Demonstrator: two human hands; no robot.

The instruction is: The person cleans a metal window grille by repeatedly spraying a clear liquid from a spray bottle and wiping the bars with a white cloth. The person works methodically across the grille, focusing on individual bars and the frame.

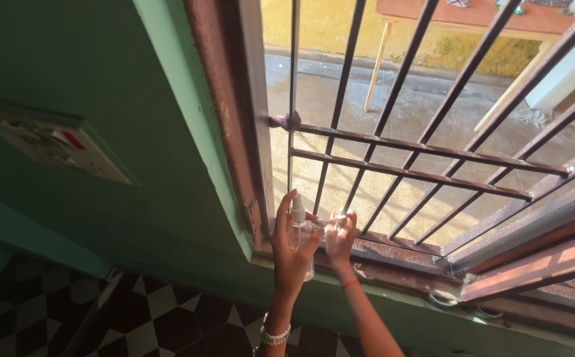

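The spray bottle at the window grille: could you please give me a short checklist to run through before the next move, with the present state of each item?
1. Left hand wrapped round the spray bottle: ok, fingers close about its clear body.
2. Bottle upright, white nozzle on top: ok.
3. Right hand holds a small clear thing beside the bottle: ok, though what it is cannot be told.
4. Nozzle direction: cannot tell, too small.
5. Liquid level in the bottle: cannot tell.
6. Both hands close to the rusty sill under the bars: ok, hands are not touching the bars.
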